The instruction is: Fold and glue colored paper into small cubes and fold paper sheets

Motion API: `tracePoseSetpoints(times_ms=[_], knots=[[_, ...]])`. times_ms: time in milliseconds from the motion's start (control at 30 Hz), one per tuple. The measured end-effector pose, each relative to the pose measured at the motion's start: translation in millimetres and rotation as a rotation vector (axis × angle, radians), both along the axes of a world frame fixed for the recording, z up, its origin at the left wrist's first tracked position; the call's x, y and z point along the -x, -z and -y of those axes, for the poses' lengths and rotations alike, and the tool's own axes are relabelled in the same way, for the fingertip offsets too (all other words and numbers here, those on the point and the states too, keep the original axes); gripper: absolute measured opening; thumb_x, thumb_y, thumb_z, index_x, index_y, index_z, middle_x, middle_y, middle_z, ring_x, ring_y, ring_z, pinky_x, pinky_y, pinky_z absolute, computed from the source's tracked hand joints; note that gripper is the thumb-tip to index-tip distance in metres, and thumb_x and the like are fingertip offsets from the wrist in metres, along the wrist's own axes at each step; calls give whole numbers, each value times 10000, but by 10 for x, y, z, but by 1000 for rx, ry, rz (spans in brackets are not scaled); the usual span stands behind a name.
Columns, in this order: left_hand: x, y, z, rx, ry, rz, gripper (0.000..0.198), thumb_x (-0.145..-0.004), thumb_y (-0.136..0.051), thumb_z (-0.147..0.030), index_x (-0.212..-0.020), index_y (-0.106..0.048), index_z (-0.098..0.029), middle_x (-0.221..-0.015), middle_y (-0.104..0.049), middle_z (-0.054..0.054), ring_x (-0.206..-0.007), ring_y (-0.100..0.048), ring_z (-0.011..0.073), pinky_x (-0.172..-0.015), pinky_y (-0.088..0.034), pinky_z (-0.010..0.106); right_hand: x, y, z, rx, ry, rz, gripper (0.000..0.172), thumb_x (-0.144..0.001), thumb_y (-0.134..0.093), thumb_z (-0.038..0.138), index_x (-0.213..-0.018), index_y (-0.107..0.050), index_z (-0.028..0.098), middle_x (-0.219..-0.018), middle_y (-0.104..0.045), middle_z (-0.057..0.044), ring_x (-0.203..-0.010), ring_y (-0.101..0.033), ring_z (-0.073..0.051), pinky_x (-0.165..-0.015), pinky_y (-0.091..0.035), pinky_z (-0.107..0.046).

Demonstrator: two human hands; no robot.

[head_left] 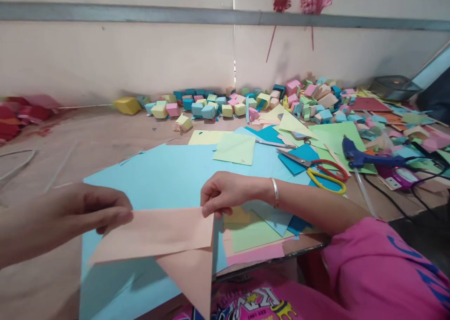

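A peach paper sheet, folded along its top edge with a triangular flap hanging down, is stretched between my two hands. My left hand pinches its top left corner. At the top right corner, my right hand grips the paper between thumb and fingers; a silver bangle circles that wrist. Beneath lies a large light blue sheet. A pale green square rests on the blue sheet, beyond my right hand. Green, yellow and pink papers lie under and beside my right forearm.
Scissors with red and yellow handles and a blue glue gun with cables lie at the right. Small paper boxes line the wall. Red papers sit far left; a pink-sleeved arm is at the right.
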State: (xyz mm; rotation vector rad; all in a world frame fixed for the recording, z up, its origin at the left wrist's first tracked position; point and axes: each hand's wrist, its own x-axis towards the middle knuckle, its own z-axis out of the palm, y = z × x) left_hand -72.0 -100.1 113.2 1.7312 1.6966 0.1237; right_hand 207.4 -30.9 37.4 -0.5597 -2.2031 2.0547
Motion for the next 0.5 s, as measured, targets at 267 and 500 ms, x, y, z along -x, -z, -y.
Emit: tracePoseSetpoints(times_ms=[267,500], knots=[[-150,-458,-585,-291,-103,-237,388,-818,-619,-460,-712,-638,-87,-582,-530,-72,-607,-425,55,-596,-262,164,62,27,96,124,345,-43,103,-759,-657,206,-710,-588,147,-558,-645,23,-420,-551,-53,-411,-398,-157],[-372,-65,-578,-168,-349,533,425,-793,-673,-483,-969,-605,-102,-850,-664,14,-787,-602,126,-712,-468,222,171,141,97,175,732,-210,77,-816,-611,200,-773,-577,146,-596,-667,0,-483,-623,-74,-431,-436,-144]])
